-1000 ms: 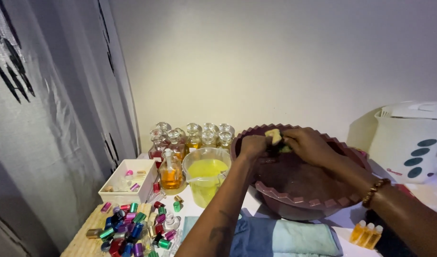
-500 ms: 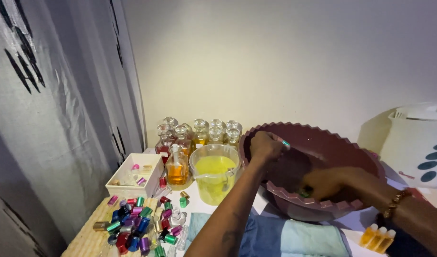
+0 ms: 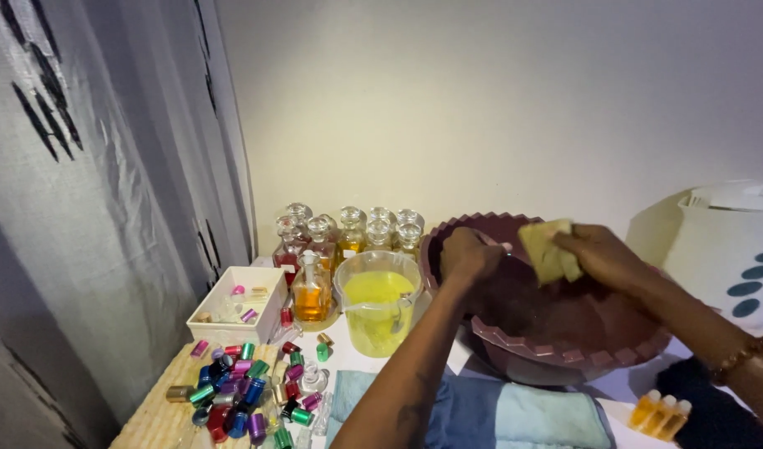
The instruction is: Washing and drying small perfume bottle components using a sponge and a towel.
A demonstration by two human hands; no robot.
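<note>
One sponge (image 3: pixel 548 248) in right hand (image 3: pixel 602 254) fingers; left hand (image 3: pixel 469 254) fisted (contents hidden) over one basin (image 3: pixel 564 353).

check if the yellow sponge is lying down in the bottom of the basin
No, the right hand holds the yellow sponge up in its grip above the maroon basin, level with the far rim.
</note>
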